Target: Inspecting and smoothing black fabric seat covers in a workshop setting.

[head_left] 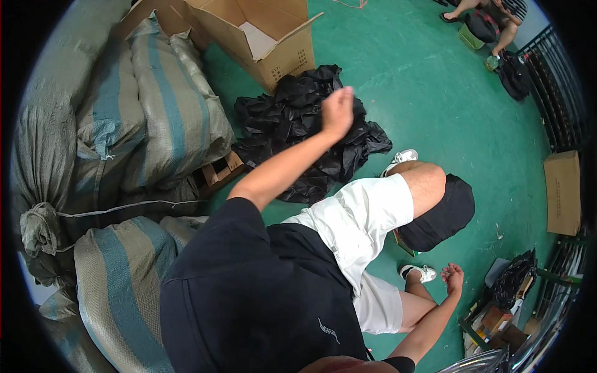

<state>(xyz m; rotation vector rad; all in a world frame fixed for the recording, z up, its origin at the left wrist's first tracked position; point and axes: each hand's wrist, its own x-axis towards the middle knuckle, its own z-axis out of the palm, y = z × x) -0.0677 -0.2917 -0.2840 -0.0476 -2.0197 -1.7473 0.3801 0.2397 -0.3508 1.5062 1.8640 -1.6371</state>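
My left hand point(338, 113) is raised over a heap of black fabric point(292, 118) on the floor. Its fingers look curled in, slightly blurred, and whatever they may hold cannot be made out. Low by my right knee, my right hand point(453, 278) has its fingers bent together; if something small is in them, it is too small to name. A piece of black cloth point(443, 214) is bunched beside my bare knee, covering most of a thing with a coloured edge below it. Neither hand touches this cloth.
Stuffed grey-and-blue striped woven sacks point(165, 99) are stacked at left. An open cardboard box point(283, 62) stands beyond the heap. At right are a cardboard carton point(563, 193) and a crate of odds and ends point(497, 320). Another person point(491, 18) sits at the far right.
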